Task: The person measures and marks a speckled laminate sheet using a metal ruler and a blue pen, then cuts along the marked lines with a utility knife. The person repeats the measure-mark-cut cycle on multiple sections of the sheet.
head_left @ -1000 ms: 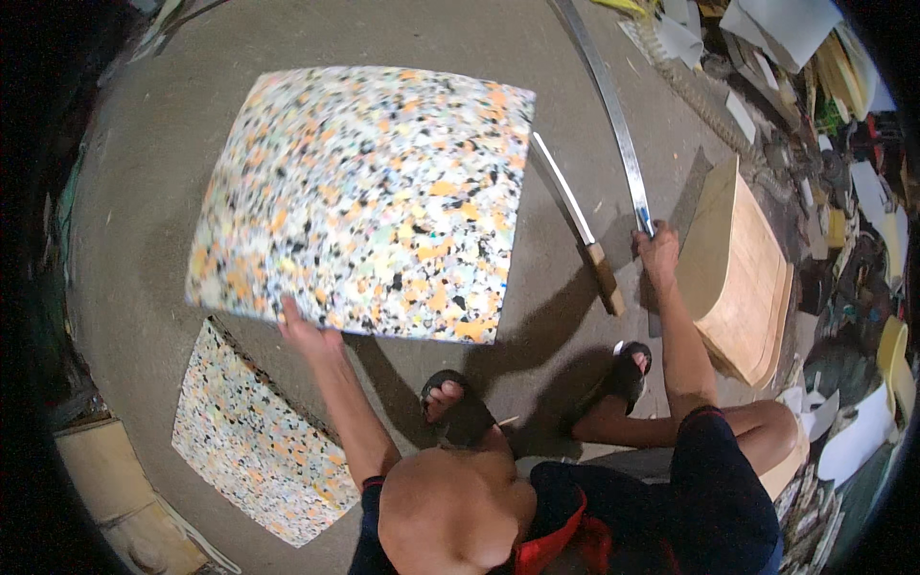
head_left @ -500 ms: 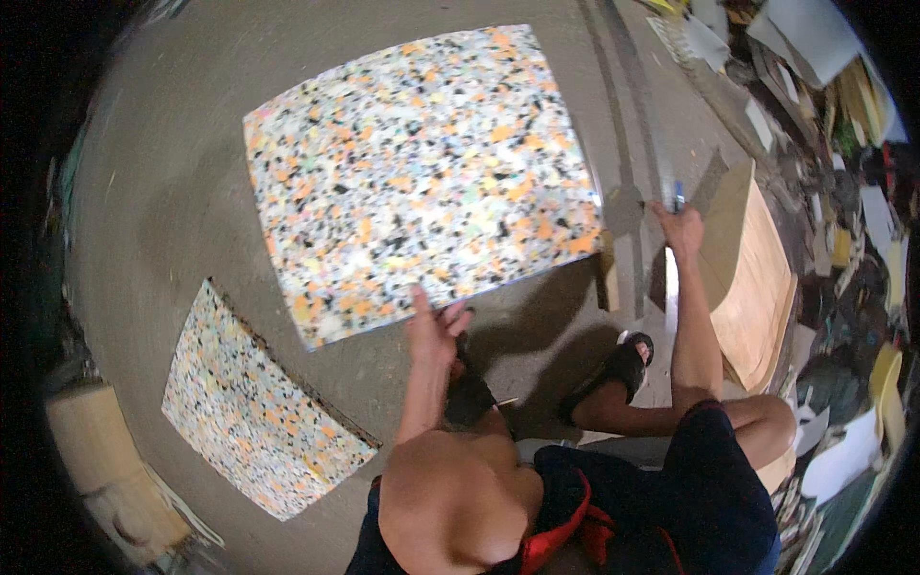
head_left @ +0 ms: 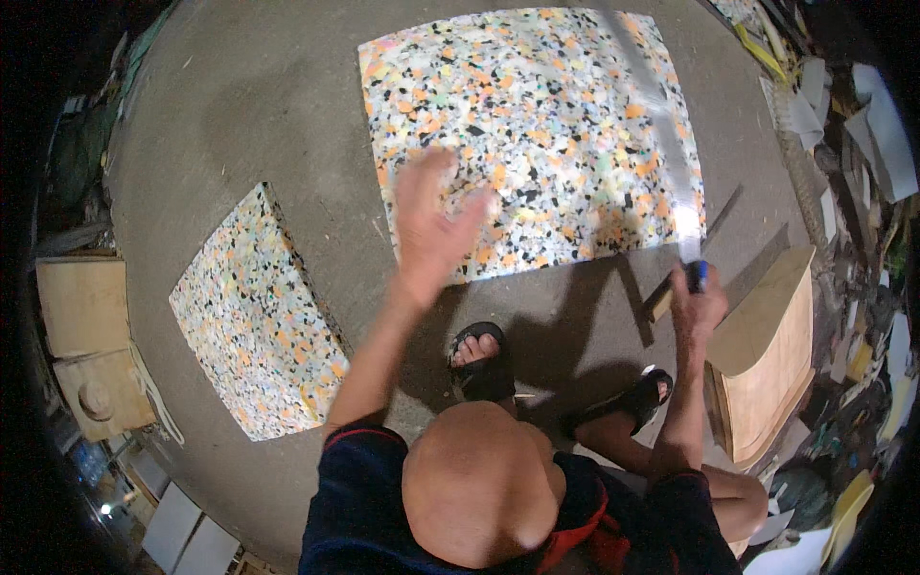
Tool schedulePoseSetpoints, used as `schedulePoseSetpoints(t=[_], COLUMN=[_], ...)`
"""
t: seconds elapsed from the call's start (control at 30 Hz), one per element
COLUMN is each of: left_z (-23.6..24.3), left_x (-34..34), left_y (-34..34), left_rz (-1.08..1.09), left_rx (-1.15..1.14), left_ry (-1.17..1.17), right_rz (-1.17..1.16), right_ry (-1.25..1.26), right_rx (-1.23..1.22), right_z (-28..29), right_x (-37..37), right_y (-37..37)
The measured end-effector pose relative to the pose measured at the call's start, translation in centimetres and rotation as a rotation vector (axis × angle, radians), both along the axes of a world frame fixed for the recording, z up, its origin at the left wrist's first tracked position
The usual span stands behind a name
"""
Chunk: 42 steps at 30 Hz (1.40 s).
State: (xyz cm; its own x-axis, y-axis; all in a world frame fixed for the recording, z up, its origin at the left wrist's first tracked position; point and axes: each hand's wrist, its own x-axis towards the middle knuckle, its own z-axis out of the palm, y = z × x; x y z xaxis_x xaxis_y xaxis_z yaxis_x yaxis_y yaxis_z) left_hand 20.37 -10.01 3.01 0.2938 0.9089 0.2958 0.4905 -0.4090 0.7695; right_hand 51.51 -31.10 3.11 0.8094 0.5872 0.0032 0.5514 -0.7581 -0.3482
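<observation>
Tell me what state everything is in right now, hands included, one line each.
Large speckled sheet: lying spread out on the floor
Smaller speckled piece: lying apart from the large sheet
Metal strip: held, extending over the large sheet; blurred, contact unclear
Right hand: closed around the strip's blue end
Left hand: open, over the large sheet; contact unclear
Sandals: worn

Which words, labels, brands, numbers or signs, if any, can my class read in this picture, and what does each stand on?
No text can be read.
Large speckled sheet: only flecks of colour show.
Long metal strip in the right hand: blurred, so any marks are unreadable.
Clutter at the right edge: too small and dim to tell.
</observation>
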Motion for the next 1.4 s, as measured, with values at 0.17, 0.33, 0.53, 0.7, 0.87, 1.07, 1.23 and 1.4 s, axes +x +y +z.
schedulePoseSetpoints(t=[0.17, 0.33, 0.53, 0.7, 0.87, 1.07, 1.23, 1.4], left_z=[2.2, 1.0, -7.3, -10.5, -9.9, -8.8, -9.4, -10.2], left_x=[-6.2, -12.0, -15.5, -14.6, -13.2, -12.6, -11.9, -11.3], left_y=[11.3, 11.4, 4.7, 1.7, 0.7, 1.1, 2.0, 2.7], left_rz=[-0.022, -0.163, -0.282, -0.314, -0.294, -0.298, -0.233, -0.187], left_rx=[0.641, 0.559, 0.099, 0.109, 0.119, -0.333, -0.429, -0.421], left_ry=[0.783, 0.990, 0.711, 0.671, 0.633, 0.569, 0.671, 0.600], right_rz=[0.635, 0.962, 0.887, 0.858, 0.838, 0.798, 0.707, 0.118], right_ry=[0.141, 0.074, 0.080, 0.024, -0.049, -0.001, 0.041, -0.045], right_rx=[0.228, 0.199, 0.115, 0.155, 0.149, -0.090, 0.092, 0.342], right_z=[-3.5, -5.3, -8.5, -11.0, -10.3, -8.8, -10.6, -12.3], right_x=[0.4, 2.1, 3.1, 3.0, 2.5, 3.3, 2.8, 8.4], right_y=[3.7, 9.8, 11.7, 10.9, 10.2, 10.8, 10.6, 7.5])
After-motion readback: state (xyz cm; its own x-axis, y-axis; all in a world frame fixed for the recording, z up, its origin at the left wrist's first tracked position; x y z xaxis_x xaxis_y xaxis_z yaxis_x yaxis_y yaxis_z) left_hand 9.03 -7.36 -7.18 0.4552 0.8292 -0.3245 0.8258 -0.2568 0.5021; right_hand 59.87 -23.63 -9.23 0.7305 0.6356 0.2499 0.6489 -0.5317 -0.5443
